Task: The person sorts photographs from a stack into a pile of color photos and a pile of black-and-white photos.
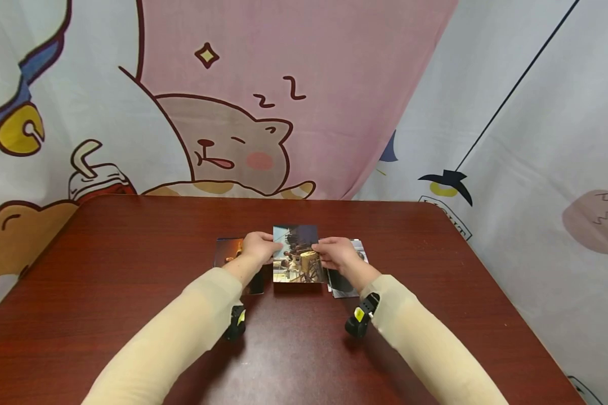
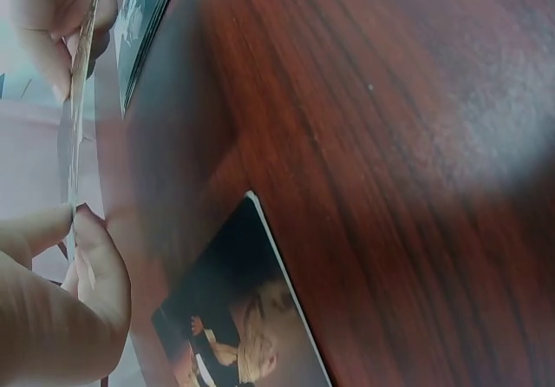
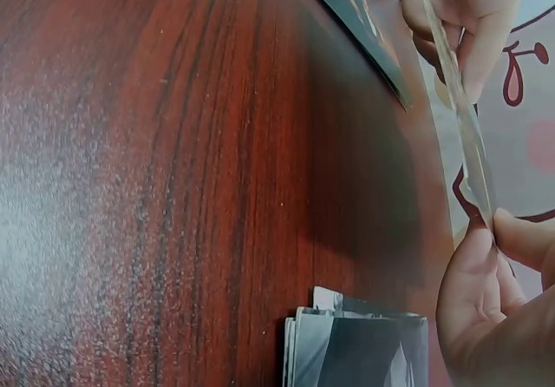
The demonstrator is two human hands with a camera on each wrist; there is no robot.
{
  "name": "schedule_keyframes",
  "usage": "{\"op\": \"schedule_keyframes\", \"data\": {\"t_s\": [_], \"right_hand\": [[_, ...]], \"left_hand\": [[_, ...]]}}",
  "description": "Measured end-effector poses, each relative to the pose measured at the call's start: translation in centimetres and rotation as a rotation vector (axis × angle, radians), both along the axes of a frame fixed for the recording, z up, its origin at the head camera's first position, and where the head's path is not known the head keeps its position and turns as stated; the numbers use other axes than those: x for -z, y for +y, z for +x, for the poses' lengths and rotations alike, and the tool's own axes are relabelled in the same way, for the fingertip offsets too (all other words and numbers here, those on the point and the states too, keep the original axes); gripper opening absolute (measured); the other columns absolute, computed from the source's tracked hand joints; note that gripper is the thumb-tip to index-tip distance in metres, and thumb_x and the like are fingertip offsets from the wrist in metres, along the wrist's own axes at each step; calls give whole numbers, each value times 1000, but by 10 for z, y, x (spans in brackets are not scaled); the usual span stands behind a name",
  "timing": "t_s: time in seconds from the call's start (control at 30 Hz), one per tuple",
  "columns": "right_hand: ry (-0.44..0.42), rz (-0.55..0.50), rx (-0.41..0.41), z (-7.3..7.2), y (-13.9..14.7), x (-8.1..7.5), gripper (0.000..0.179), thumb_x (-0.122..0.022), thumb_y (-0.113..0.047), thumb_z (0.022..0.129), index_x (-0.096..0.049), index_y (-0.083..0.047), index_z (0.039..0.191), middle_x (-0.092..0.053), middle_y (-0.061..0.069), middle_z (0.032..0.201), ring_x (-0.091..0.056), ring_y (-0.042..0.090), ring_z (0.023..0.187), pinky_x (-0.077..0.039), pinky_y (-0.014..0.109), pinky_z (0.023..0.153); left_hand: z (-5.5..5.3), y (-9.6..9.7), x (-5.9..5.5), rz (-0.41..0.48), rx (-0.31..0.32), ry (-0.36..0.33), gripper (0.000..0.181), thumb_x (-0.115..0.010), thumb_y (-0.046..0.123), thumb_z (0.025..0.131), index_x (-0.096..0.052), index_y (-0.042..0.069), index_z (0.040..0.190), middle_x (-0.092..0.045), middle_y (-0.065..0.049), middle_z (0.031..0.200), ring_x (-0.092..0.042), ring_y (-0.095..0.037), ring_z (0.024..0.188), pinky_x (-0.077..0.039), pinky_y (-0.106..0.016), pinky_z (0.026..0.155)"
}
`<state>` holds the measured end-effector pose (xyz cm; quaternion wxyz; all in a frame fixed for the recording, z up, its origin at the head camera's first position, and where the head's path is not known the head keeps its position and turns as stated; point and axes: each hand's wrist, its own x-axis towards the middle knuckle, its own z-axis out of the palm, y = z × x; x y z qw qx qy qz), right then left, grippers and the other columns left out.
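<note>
A picture card [image 1: 299, 256] with a crowded colour scene is held up in front of me, its face toward the head camera. My left hand [image 1: 258, 248] pinches its left edge between thumb and fingers. On the opposite edge my right hand [image 1: 338, 254] pinches it the same way. Both wrist views show the card [image 2: 80, 101] nearly edge-on, raised over the table. Below my left hand lies a dark colour picture card [image 2: 247, 309]. Under my right hand is a small stack of grey, black-and-white picture cards [image 3: 360, 348], slightly fanned.
The brown wooden table [image 1: 132, 315] spreads to both sides and toward me. Behind it hangs a cloth [image 1: 344, 84] printed with cartoon animals. A black wrist camera [image 1: 235, 322] is strapped to the left wrist, another wrist camera [image 1: 361, 318] to the right.
</note>
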<state>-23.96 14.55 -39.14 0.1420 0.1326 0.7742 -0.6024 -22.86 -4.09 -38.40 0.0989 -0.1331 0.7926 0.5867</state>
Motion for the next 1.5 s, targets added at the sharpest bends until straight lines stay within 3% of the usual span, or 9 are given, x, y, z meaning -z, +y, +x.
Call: {"op": "schedule_keyframes", "data": {"t_s": [0.33,0.6,0.9,1.1,1.23,1.37,1.5], "right_hand": [[62,0,22,2,-14,-4,35,-65,-4,85,-56,2,119,-59,-4,64,-50,5,49,-46,17,45],[76,-21,7,3,-26,-5,34,-64,-1,85,-58,4,117,-60,-2,68,-51,7,51,-47,18,46],[82,-14,-5,5,-43,-5,32,-64,-1,84,-59,4,116,-60,-1,69,-52,7,52,-48,17,45],[94,-41,-4,4,-53,-2,31,-64,1,83,-59,6,113,-60,-1,68,-52,8,52,-48,17,45],[84,-44,-1,4,-61,-3,30,-65,2,83,-60,5,112,-58,-2,66,-51,8,52,-47,16,44],[79,-38,-1,4,-69,-3,28,-65,2,82,-61,4,110,-59,-2,66,-50,8,51,-47,16,44],[71,-29,-10,4,-76,0,28,-64,3,82,-62,4,110,-59,-1,68,-51,8,50,-47,17,44]], "left_hand": [[1,-15,-4,38,-8,-2,34,-62,6,87,-59,-2,120,-55,-21,122,-60,-34,108,-58,-34,78],[6,-29,-7,14,-6,-15,34,-61,7,88,-58,-1,121,-53,-20,126,-58,-33,109,-58,-32,76],[11,-44,-9,-9,-5,-12,35,-60,8,88,-57,-2,122,-54,-22,123,-60,-30,103,-58,-29,71],[12,-53,-8,-7,-19,-9,35,-60,7,88,-57,-2,122,-55,-22,121,-58,-16,79,-58,-27,69],[13,-60,-9,-4,-29,-9,35,-60,6,87,-57,-4,121,-58,-19,110,-56,-12,71,-57,-24,64],[14,-66,-8,-2,-38,-15,35,-60,5,87,-56,-5,121,-57,-16,106,-54,-11,70,-55,-23,61],[14,-72,-5,-18,-52,-21,35,-60,6,87,-56,-5,120,-55,-19,113,-56,-14,76,-56,-25,64]]}}
